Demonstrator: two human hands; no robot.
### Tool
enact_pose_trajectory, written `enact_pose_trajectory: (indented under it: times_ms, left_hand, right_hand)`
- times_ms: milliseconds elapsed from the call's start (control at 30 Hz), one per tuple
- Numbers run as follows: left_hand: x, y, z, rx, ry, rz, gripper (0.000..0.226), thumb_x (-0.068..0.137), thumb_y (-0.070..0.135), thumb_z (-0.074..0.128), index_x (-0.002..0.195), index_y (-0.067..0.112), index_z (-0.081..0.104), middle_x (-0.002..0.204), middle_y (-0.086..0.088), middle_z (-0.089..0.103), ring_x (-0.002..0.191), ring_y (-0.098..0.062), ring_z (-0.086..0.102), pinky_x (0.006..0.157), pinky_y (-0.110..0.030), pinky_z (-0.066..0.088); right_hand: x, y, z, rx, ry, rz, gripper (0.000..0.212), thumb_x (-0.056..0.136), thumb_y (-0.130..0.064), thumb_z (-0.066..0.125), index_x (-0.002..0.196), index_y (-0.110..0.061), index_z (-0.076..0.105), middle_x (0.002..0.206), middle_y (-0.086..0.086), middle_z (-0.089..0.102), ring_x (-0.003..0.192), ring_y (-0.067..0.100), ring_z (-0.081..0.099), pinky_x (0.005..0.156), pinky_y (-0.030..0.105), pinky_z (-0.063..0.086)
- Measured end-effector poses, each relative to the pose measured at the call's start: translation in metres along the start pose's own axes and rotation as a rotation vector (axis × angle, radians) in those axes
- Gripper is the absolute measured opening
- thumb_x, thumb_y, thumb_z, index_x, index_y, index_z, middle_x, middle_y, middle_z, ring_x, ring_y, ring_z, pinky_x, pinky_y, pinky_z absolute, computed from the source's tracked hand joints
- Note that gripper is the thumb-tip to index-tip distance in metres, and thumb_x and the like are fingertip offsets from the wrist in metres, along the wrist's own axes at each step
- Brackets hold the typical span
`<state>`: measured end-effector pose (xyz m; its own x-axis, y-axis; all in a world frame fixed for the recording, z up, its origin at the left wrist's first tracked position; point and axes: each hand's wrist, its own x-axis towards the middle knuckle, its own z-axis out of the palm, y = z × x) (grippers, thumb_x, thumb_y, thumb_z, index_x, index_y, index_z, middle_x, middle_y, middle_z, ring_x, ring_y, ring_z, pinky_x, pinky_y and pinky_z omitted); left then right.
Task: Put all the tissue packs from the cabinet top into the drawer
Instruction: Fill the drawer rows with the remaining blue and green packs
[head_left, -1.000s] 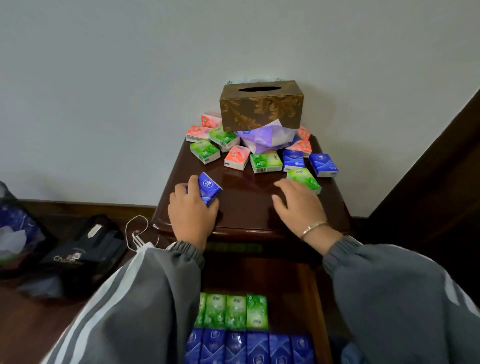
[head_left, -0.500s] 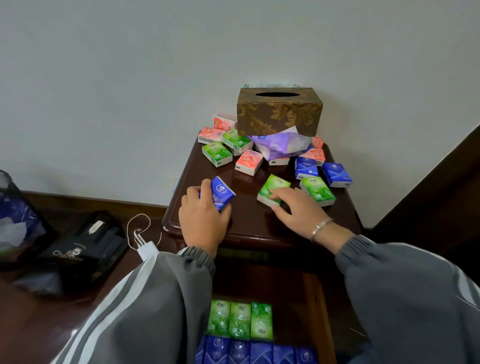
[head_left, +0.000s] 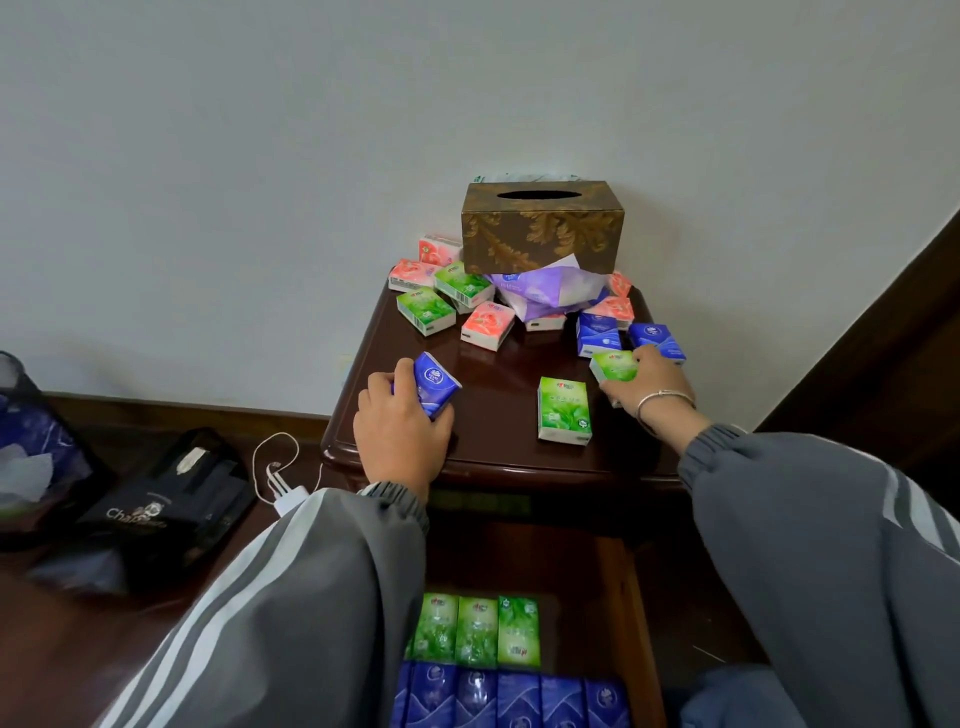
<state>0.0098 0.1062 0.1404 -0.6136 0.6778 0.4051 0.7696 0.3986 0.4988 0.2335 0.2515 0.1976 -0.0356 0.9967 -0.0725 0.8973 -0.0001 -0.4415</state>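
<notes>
Dark wooden cabinet top (head_left: 498, 460), frame centre. A blue plastic tissue pack (head_left: 435, 383) is gripped, tilted, by the left hand (head_left: 402, 431) at centre left. A small green tissue pack (head_left: 614, 365) is apparently pinched by the right hand (head_left: 649, 387) at centre right. A flat green tissue pack (head_left: 564, 410) is laid between them. The open wooden drawer (head_left: 640, 623), lower centre, is lined with green and blue packs.

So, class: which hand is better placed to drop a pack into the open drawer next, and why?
Left. The left hand grips a blue pack near the front edge of the cabinet top, above the drawer; the right hand grips a green pack further back.
</notes>
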Motion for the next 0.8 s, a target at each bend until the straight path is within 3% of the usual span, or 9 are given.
enact_pose_trajectory:
  times_ms: [133, 233, 300, 467, 567, 800]
  left_hand:
    - [0.001, 0.001, 0.004, 0.009, 0.012, 0.004, 0.07, 0.072, 0.041, 0.074, 0.129, 0.014, 0.044, 0.11, -0.014, 0.053, 0.095, -0.032, 0.054, 0.071, -0.039, 0.048]
    - [0.001, 0.0, 0.005, 0.013, 0.017, 0.004, 0.07, 0.073, 0.042, 0.073, 0.13, 0.014, 0.042, 0.112, -0.014, 0.053, 0.097, -0.031, 0.054, 0.072, -0.039, 0.048]
    - [0.0, 0.0, 0.004, 0.013, 0.013, 0.007, 0.07, 0.074, 0.042, 0.073, 0.131, 0.014, 0.042, 0.114, -0.014, 0.052, 0.099, -0.032, 0.054, 0.074, -0.04, 0.048]
    - [0.0, 0.0, 0.002, 0.01, 0.015, 0.021, 0.067, 0.074, 0.039, 0.071, 0.129, 0.012, 0.045, 0.111, -0.016, 0.053, 0.095, -0.035, 0.054, 0.072, -0.041, 0.047]
    - [0.001, 0.002, 0.001, 0.008, 0.005, 0.025, 0.065, 0.074, 0.037, 0.07, 0.129, 0.012, 0.046, 0.108, -0.017, 0.052, 0.092, -0.036, 0.053, 0.071, -0.041, 0.046]
    - [0.004, -0.009, -0.013, -0.068, -0.144, 0.106, 0.068, 0.077, 0.036, 0.071, 0.135, 0.015, 0.04, 0.115, -0.017, 0.051, 0.1, -0.035, 0.054, 0.082, -0.042, 0.047]
  right_hand:
    - [-0.016, -0.008, -0.003, 0.215, 0.18, -0.042, 0.069, 0.079, -0.038, 0.063, 0.139, -0.022, 0.034, 0.132, 0.017, 0.045, 0.117, 0.038, 0.048, 0.092, 0.041, 0.043]
    - [-0.042, -0.028, 0.014, 0.018, 0.035, -0.187, 0.07, 0.083, -0.044, 0.054, 0.144, -0.038, 0.022, 0.135, 0.016, 0.033, 0.116, 0.039, 0.048, 0.095, 0.041, 0.041]
    - [-0.053, -0.039, 0.028, -0.133, -0.067, -0.175, 0.062, 0.084, -0.048, 0.049, 0.141, -0.038, 0.027, 0.137, 0.014, 0.029, 0.119, 0.04, 0.043, 0.096, 0.043, 0.038]
    - [-0.054, -0.053, 0.042, -0.225, -0.021, -0.082, 0.061, 0.078, -0.048, 0.058, 0.128, -0.025, 0.033, 0.127, 0.017, 0.04, 0.112, 0.039, 0.046, 0.087, 0.043, 0.041]
    - [-0.057, -0.05, 0.046, -0.155, 0.009, -0.146, 0.057, 0.077, -0.037, 0.061, 0.126, -0.023, 0.036, 0.123, 0.018, 0.042, 0.105, 0.041, 0.048, 0.079, 0.037, 0.04]
    - [-0.093, -0.015, 0.034, 0.049, -0.069, -0.341, 0.057, 0.074, -0.033, 0.063, 0.126, -0.034, 0.041, 0.109, 0.011, 0.049, 0.096, 0.038, 0.055, 0.083, 0.036, 0.044]
